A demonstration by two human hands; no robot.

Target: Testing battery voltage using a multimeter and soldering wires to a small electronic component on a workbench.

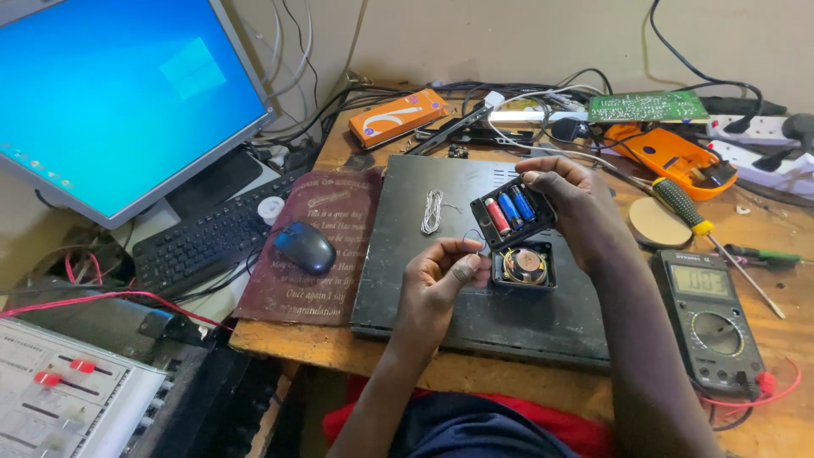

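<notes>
Right hand (570, 197): fingers clamped on battery holder (513, 212), lifted over black metal case (475, 254).
Left hand (441, 280): fingers pinched together on thin wire (barely visible).
Speaker half (524, 265): lay mid-case, edges well apart.
Multimeter (710, 315): near surface's right edge.

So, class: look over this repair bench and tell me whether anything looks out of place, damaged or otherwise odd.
The small black device is split open: the right hand holds up the battery half, cells exposed, while the speaker half lies bare on the black flat case. The left hand pinches a thin wire. A bare green circuit board rests on tangled cables.
</notes>
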